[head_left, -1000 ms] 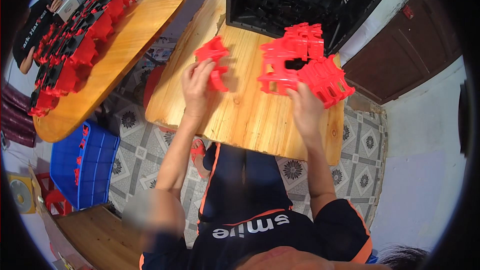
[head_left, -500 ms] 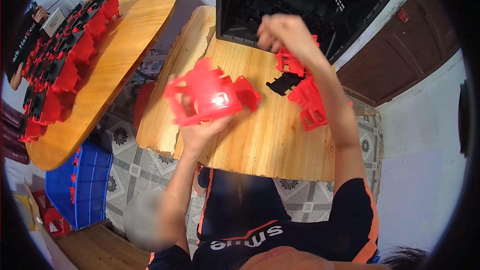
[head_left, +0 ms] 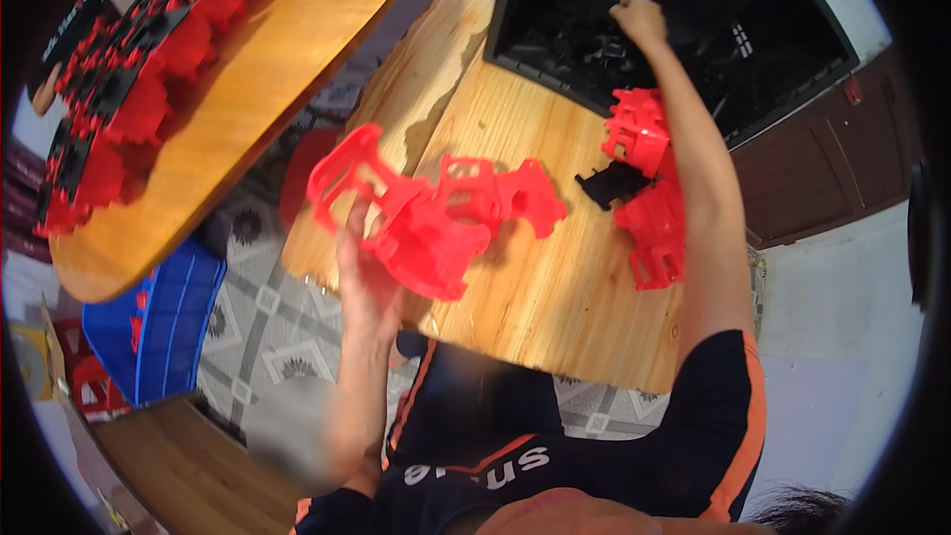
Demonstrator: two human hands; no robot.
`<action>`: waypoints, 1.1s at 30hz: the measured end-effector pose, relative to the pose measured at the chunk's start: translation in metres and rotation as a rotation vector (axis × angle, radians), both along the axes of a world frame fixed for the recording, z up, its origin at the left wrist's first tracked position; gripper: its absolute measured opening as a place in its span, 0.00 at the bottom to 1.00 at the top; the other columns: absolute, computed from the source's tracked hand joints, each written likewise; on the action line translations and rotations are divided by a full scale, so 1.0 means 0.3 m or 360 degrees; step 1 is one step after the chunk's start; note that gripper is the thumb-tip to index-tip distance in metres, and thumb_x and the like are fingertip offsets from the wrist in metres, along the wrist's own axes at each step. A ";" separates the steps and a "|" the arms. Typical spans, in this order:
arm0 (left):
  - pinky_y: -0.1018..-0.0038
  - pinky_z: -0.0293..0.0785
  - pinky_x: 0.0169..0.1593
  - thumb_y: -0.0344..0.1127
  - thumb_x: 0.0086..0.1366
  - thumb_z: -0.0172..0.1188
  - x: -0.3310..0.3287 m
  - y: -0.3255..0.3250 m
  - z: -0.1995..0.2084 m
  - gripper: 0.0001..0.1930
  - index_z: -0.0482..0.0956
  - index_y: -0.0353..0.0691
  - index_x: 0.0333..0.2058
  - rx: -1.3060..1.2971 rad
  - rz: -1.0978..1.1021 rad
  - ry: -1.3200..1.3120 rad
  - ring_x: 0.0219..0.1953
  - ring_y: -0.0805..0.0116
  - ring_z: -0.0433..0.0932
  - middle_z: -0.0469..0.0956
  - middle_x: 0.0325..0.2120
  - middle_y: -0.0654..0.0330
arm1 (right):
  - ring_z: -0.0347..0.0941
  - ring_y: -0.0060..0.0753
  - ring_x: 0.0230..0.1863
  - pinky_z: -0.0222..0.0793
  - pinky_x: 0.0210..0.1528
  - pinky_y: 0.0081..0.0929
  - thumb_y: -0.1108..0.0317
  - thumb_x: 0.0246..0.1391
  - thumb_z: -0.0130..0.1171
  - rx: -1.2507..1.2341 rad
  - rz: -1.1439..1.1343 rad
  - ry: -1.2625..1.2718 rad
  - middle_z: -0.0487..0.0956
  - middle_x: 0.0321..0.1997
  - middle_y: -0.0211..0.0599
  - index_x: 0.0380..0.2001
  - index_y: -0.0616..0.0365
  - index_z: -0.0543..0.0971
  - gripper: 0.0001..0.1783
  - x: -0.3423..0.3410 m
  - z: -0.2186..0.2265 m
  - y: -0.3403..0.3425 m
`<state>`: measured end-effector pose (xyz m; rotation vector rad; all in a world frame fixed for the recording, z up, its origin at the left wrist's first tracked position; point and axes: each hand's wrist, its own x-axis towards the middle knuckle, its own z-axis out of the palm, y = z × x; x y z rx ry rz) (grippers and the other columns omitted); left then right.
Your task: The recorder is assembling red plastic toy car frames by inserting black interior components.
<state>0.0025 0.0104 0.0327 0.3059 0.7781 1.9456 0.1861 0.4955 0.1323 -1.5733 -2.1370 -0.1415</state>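
Observation:
My left hand is closed on a red plastic frame, held up over the wooden table. More red plastic extends to the right of it; I cannot tell whether it belongs to the same piece. Far forward, my right hand reaches into the large black bin, its fingers curled. Anything inside those fingers is hidden. Dark parts lie dimly visible in the bin. Beside my right forearm, red plastic frames and a black plastic part rest on the table.
A second wooden table at the left bears rows of red and black assemblies. A blue crate stands below it. Behind the table gap is a red stool. A person shows at the far left edge.
My right hand has moved forward and right, deeper into the black bin. My left hand has turned the red frame, so its hollow side now shows. The whole view has shifted.

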 end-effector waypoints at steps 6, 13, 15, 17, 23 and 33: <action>0.58 0.61 0.66 0.64 0.67 0.50 -0.009 -0.029 -0.020 0.43 0.53 0.37 0.67 -0.0058 -0.0262 -0.0067 0.64 0.58 0.65 0.64 0.62 0.51 | 0.76 0.30 0.41 0.71 0.47 0.25 0.75 0.52 0.60 -0.0239 0.1576 0.0482 0.80 0.39 0.36 0.44 0.62 0.81 0.14 0.083 0.157 -0.815; 0.60 0.65 0.62 0.64 0.66 0.52 0.056 -0.139 -0.011 0.41 0.57 0.38 0.66 -0.0092 -0.0327 -0.0076 0.59 0.58 0.69 0.67 0.58 0.47 | 0.74 0.38 0.36 0.72 0.36 0.30 0.78 0.42 0.62 -0.0038 0.2053 0.0071 0.75 0.37 0.36 0.46 0.55 0.80 0.23 0.060 0.068 -1.404; 0.61 0.66 0.61 0.63 0.66 0.53 0.069 -0.163 -0.028 0.40 0.58 0.38 0.65 -0.0043 -0.0328 -0.0094 0.58 0.60 0.70 0.68 0.56 0.48 | 0.74 0.39 0.37 0.71 0.36 0.31 0.78 0.40 0.64 -0.0045 0.2010 -0.0021 0.75 0.38 0.37 0.46 0.56 0.80 0.24 0.055 0.076 -1.463; 0.63 0.68 0.59 0.62 0.66 0.54 0.079 -0.194 -0.026 0.39 0.60 0.38 0.63 0.0008 -0.0344 -0.0106 0.55 0.63 0.71 0.69 0.54 0.50 | 0.74 0.39 0.36 0.71 0.35 0.31 0.77 0.39 0.62 0.0030 0.2039 -0.0107 0.75 0.37 0.37 0.45 0.56 0.80 0.23 0.054 0.067 -1.498; 0.62 0.67 0.60 0.62 0.67 0.53 0.106 -0.257 0.015 0.39 0.56 0.43 0.66 0.0068 -0.0371 0.0042 0.56 0.63 0.70 0.67 0.56 0.50 | 0.74 0.38 0.35 0.72 0.35 0.32 0.76 0.39 0.61 0.0101 0.2055 -0.0146 0.74 0.36 0.38 0.43 0.56 0.81 0.22 0.059 0.086 -1.563; 0.62 0.73 0.57 0.38 0.59 0.67 0.135 -0.286 0.135 0.58 0.24 0.49 0.70 0.0256 -0.0351 0.0232 0.60 0.58 0.68 0.61 0.61 0.48 | 0.77 0.32 0.40 0.73 0.42 0.28 0.62 0.56 0.64 0.0060 0.1574 0.0721 0.79 0.37 0.37 0.50 0.63 0.75 0.22 -0.029 0.005 -1.474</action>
